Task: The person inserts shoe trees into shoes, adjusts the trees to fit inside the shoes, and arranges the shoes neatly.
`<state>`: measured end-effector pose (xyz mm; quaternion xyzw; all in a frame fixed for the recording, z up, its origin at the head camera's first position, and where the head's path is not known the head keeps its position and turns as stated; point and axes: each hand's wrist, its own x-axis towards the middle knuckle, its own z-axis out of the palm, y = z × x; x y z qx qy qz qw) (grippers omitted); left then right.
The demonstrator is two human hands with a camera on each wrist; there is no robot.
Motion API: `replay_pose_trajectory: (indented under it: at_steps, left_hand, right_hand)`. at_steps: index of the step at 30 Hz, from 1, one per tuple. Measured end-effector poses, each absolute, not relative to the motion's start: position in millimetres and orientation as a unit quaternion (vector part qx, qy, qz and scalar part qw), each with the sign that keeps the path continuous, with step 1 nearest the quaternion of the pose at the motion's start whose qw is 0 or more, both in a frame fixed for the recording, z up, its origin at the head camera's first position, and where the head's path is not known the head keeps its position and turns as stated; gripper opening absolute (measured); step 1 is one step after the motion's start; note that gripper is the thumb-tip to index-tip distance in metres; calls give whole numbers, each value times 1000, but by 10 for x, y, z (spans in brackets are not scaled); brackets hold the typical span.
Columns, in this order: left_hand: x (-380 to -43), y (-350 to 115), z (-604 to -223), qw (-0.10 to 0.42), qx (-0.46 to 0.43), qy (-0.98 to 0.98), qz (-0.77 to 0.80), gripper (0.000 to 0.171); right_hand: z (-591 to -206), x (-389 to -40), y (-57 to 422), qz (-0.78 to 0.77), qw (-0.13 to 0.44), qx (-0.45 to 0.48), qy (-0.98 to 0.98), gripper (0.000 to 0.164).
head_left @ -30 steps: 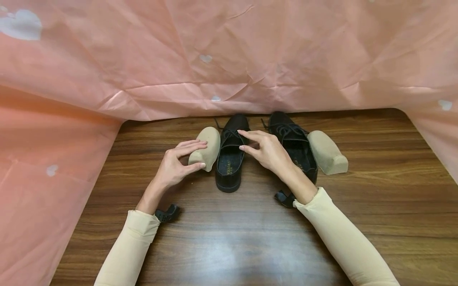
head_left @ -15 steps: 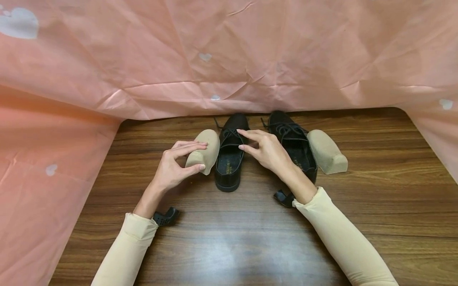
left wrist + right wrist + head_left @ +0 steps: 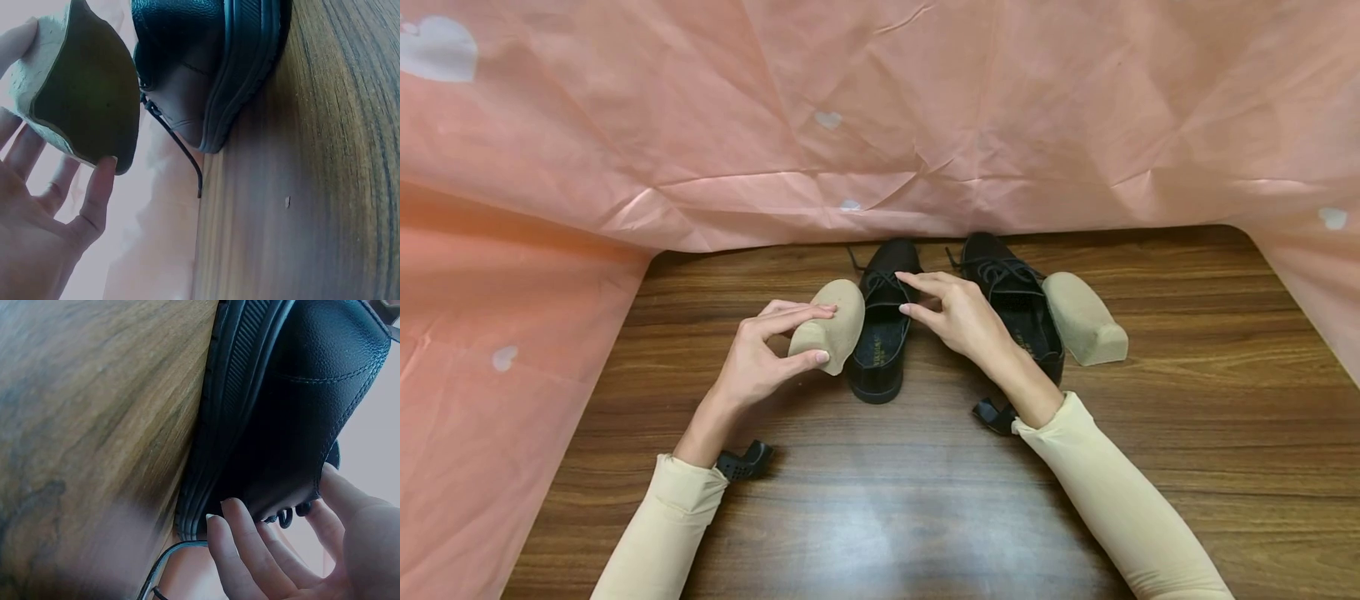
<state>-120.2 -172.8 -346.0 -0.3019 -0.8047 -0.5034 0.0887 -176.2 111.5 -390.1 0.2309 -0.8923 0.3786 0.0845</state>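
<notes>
Your left hand [image 3: 754, 354] pinches the insert [image 3: 848, 310], tilted at the left side of the left shoe [image 3: 880, 371]; your right hand [image 3: 961, 315], spread, touches this shoe. The insert seems light, stiff, crushable: hold its near end [image 3: 835, 343] gently.

- Surface [image 3: 865, 475]: brown wood, grain running from left edge to right, glossy towards the near edge.
- First shoe [image 3: 880, 337]: black lace-up, upright, toe close to the far edge, left of its middle.
- Second shoe [image 3: 1028, 315]: black lace-up, upright, nearer the right edge, toe likewise.
- Beige form [image 3: 1084, 321]: beside the second shoe, towards the right edge (contact unclear).
- Fleck [image 3: 287, 202]: small, pale.
</notes>
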Motion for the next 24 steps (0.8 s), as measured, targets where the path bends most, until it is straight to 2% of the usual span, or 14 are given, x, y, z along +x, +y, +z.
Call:
replay_pose_trajectory:
  at_steps: [24]
  left_hand:
    - [-1067, -1632, -3345, 79, -283, -816, -498, 43]
  right_hand:
    - [-3852, -1776, 1139, 376, 64, 230, -895, 49]
